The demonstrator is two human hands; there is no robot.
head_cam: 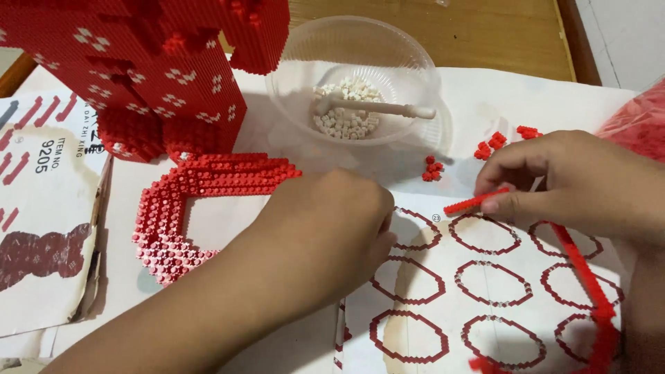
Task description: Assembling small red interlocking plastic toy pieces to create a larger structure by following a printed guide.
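Pinching a thin brick strip over a crowded sheet

Holding a short red strip [476, 201] between thumb and forefinger, the right hand [582, 183] hovers just above the instruction sheet [485, 277] printed with red ring outlines. Its grip is closed on that strip, which sticks out to the left of the fingertips, tilted slightly up. The left hand [332, 221] rests knuckles-up on the sheet's left edge, fingers curled under; whether its grip holds anything I cannot tell, since the fingertips are hidden.

Risks, as I judge them:

- The strip is a single row of tiny bricks held only at one end. A harder pinch or a knock against the sheet could snap it or shed bricks.
- A long red chain [582, 277] lies on the sheet under the right wrist. A drag of the wrist could pull it apart or sweep it off the tabletop.
- Loose red bricks [493, 144] sit near the right fingers, with another small cluster [432, 168] just left of them. A brush would scatter them.
- The left forearm lies just beside the flat red frame [187, 215]; a sideways shift could crack its stepped edge.
- The clear bowl [353, 76] of white bricks with its white tool stands near the tall red model [159, 69]. A reach across could tip it.
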